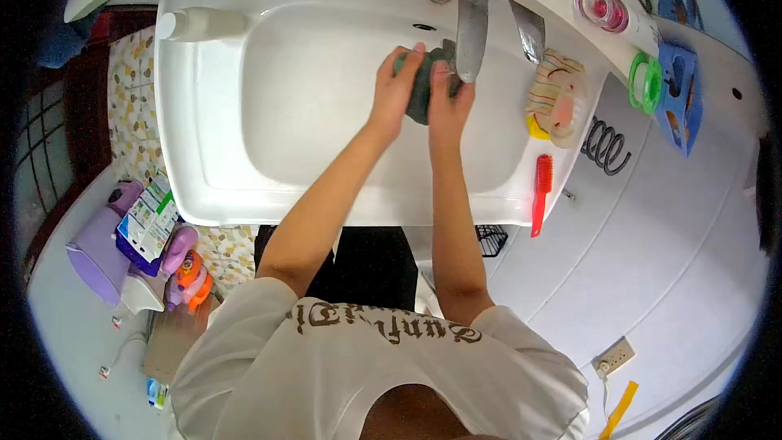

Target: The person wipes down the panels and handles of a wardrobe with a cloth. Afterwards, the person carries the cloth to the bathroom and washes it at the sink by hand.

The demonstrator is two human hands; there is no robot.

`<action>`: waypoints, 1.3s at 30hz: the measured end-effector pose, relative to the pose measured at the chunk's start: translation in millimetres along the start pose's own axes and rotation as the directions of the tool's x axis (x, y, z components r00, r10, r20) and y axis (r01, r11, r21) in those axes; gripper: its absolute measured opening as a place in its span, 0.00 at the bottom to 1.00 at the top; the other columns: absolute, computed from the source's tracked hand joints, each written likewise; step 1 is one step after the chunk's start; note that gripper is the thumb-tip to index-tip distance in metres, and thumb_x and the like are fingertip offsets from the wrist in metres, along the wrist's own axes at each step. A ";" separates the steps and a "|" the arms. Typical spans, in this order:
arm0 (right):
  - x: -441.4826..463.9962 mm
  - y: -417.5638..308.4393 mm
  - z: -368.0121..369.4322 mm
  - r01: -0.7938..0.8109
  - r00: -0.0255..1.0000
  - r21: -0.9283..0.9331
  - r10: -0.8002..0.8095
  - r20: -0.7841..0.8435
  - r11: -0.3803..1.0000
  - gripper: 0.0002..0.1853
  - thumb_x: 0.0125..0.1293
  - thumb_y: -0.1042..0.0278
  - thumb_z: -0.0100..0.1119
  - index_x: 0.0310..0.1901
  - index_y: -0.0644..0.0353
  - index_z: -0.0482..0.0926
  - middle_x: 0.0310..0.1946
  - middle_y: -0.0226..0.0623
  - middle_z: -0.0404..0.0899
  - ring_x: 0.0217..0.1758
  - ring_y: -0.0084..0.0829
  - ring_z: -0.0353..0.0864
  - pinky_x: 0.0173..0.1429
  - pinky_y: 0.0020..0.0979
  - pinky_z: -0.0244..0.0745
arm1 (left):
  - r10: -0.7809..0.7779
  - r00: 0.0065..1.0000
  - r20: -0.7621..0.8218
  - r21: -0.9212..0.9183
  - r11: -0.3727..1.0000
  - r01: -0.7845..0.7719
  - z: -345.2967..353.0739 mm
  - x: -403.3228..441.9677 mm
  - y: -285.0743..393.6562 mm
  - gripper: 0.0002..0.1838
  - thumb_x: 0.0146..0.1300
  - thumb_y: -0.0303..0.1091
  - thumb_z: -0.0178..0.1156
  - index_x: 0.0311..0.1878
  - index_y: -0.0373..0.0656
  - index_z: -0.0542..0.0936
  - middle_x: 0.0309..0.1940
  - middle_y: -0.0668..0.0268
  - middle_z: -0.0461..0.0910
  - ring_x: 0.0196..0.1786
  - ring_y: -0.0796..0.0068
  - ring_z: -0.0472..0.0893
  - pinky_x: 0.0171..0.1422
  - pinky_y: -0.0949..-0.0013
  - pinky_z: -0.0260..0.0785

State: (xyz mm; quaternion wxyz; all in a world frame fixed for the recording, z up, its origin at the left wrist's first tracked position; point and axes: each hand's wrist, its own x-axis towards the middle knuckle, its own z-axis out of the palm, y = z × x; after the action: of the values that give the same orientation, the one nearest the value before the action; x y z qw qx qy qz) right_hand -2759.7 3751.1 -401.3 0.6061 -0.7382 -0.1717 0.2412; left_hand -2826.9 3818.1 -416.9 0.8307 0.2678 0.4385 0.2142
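Both hands hold a bunched dark green cloth (419, 96) over the white sink basin (318, 98), just left of the grey faucet (472, 37). My left hand (393, 91) has its fingers closed on the cloth's left side, with the thumb on top. On the right side, my right hand (449, 102) grips the same cloth close beneath the spout. Part of the cloth is hidden by the fingers and the faucet. Whether water is running cannot be made out.
A white bottle (204, 24) lies on the sink's left rim. On the right are a soap dish (568, 110), a striped cloth (547, 85), a red brush (542, 195), a green tape roll (645, 83) and a blue holder (678, 102). Purple containers (98, 253) stand lower left.
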 end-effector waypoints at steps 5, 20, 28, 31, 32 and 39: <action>3.1 9.4 20.2 0.003 0.996 -0.126 -0.014 -0.087 0.992 0.17 0.71 0.57 0.74 0.42 0.65 0.84 0.33 0.35 0.86 0.36 0.27 0.82 0.43 0.33 0.79 | 0.067 0.986 -0.151 -0.051 0.996 -0.076 12.1 7.7 -12.7 0.13 0.80 0.33 0.55 0.37 0.37 0.80 0.32 0.69 0.77 0.37 0.78 0.75 0.44 0.67 0.71; 18.3 -8.9 -32.8 0.273 0.962 -0.412 -0.246 0.118 0.869 0.19 0.82 0.56 0.55 0.58 0.67 0.79 0.55 0.48 0.80 0.54 0.41 0.82 0.62 0.41 0.75 | -0.141 0.987 0.074 -0.472 0.867 0.160 -8.2 20.2 -31.0 0.15 0.76 0.45 0.53 0.48 0.45 0.81 0.41 0.67 0.82 0.43 0.71 0.82 0.51 0.63 0.77; 13.0 -129.5 -34.6 0.148 0.987 -0.047 -0.150 -0.056 0.988 0.21 0.87 0.55 0.46 0.55 0.67 0.80 0.53 0.40 0.81 0.61 0.35 0.79 0.70 0.35 0.72 | -0.242 0.924 0.298 -0.481 0.798 0.364 -2.1 23.3 -4.1 0.24 0.78 0.52 0.43 0.53 0.44 0.83 0.44 0.61 0.86 0.44 0.65 0.86 0.48 0.58 0.81; 21.4 -156.7 -20.9 0.082 0.993 -0.024 -0.084 -0.088 0.996 0.24 0.83 0.49 0.49 0.59 0.65 0.79 0.57 0.42 0.84 0.62 0.38 0.84 0.70 0.43 0.73 | -0.218 0.890 0.400 -0.476 0.780 0.406 -7.0 24.6 -8.2 0.24 0.78 0.52 0.43 0.53 0.44 0.83 0.45 0.61 0.87 0.45 0.65 0.86 0.49 0.57 0.81; 21.8 -162.9 -16.3 0.119 0.991 -0.195 -0.129 -0.039 0.973 0.23 0.82 0.50 0.50 0.60 0.65 0.78 0.57 0.43 0.84 0.62 0.38 0.84 0.69 0.42 0.74 | -0.222 0.890 0.397 -0.488 0.771 0.410 -6.8 24.9 -8.2 0.25 0.78 0.52 0.43 0.54 0.44 0.83 0.46 0.60 0.87 0.45 0.64 0.86 0.50 0.56 0.81; 20.0 -125.1 -20.1 -0.008 0.998 -0.009 0.007 -0.062 1.000 0.22 0.79 0.54 0.57 0.64 0.61 0.73 0.58 0.46 0.83 0.66 0.39 0.81 0.69 0.42 0.74 | -0.182 0.879 0.441 -0.606 0.662 0.441 -13.3 25.8 -6.0 0.29 0.77 0.55 0.44 0.61 0.43 0.82 0.53 0.57 0.86 0.53 0.57 0.86 0.59 0.51 0.81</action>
State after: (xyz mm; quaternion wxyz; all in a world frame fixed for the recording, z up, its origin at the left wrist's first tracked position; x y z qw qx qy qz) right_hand -2727.0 3771.6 -278.9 0.6070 -0.7486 -0.1512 0.2198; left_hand -2823.9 3832.1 -442.9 0.9566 -0.1088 0.2148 0.1639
